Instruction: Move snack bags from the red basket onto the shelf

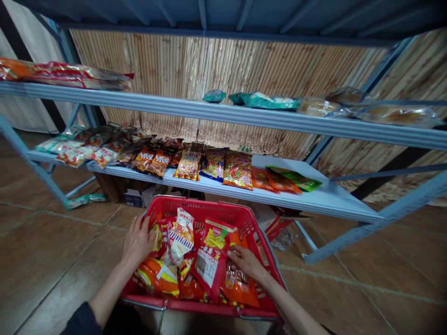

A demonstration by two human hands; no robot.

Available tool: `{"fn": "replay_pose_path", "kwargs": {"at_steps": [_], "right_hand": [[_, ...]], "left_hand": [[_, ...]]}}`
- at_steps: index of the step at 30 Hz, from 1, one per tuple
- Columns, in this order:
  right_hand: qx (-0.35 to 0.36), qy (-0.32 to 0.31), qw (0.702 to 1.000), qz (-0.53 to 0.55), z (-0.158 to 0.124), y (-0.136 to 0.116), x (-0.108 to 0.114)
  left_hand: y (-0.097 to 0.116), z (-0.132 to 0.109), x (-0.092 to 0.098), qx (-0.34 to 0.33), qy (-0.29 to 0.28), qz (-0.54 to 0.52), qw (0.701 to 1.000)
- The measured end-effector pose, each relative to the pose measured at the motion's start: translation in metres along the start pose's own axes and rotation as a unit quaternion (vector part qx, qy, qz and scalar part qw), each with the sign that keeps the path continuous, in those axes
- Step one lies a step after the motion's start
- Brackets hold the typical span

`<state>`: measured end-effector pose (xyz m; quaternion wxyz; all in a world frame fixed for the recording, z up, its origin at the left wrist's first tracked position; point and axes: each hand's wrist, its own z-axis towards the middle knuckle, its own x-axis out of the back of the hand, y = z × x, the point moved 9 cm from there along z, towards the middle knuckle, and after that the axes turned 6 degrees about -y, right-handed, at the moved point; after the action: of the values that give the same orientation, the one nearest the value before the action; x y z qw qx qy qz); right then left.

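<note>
A red plastic shopping basket [206, 207] full of snack bags is in front of me. My left hand [138, 242] lies over its left rim, fingers a little apart, beside a yellow-and-red snack bag [159, 239]. My right hand [246, 261] is inside the right part, its fingers curled at the right edge of a red snack bag [213, 258] with a white label. Under that hand lies an orange snack bag [239, 286]. A white-and-red bag [183, 225] stands tilted in the middle, and an orange-and-yellow bag [159, 277] lies at the lower left.
Behind the basket runs a blue metal shelf [335, 197] with rows of snack bags, among them a noodle-snack bag [238, 170] and a green bag [296, 177]. The upper shelf [167, 106] carries packaged bread [398, 114]. A teal packet [85, 201] lies on the tiled floor.
</note>
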<state>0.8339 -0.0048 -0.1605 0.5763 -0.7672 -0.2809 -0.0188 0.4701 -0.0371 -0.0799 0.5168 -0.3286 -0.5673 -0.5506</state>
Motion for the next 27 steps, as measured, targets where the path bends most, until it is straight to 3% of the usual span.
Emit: {"fn": "replay_pose_path", "kwargs": {"at_steps": [3, 9, 12, 16, 20, 27], "right_hand": [[-0.008, -0.027, 0.987, -0.159, 0.000, -0.005, -0.002], [0.059, -0.003, 0.933, -0.355, -0.014, -0.026, -0.009], [0.051, -0.031, 0.907, -0.418, -0.014, -0.022, -0.015], [0.020, -0.078, 0.890, -0.449, -0.011, -0.015, -0.022], [0.035, -0.096, 0.891, -0.443, -0.014, -0.021, -0.026], [0.017, -0.083, 0.896, -0.436, -0.014, -0.014, -0.023]], "left_hand": [[-0.019, 0.007, -0.007, 0.060, -0.041, 0.030, 0.997], [-0.012, 0.004, -0.011, 0.058, -0.041, 0.108, 0.992], [-0.008, 0.002, -0.012, 0.048, -0.034, 0.150, 0.987], [-0.008, 0.000, -0.009, 0.052, -0.030, 0.163, 0.985], [-0.008, -0.002, -0.005, 0.052, -0.027, 0.155, 0.986], [-0.006, -0.004, -0.005, 0.045, -0.034, 0.159, 0.986]]}}
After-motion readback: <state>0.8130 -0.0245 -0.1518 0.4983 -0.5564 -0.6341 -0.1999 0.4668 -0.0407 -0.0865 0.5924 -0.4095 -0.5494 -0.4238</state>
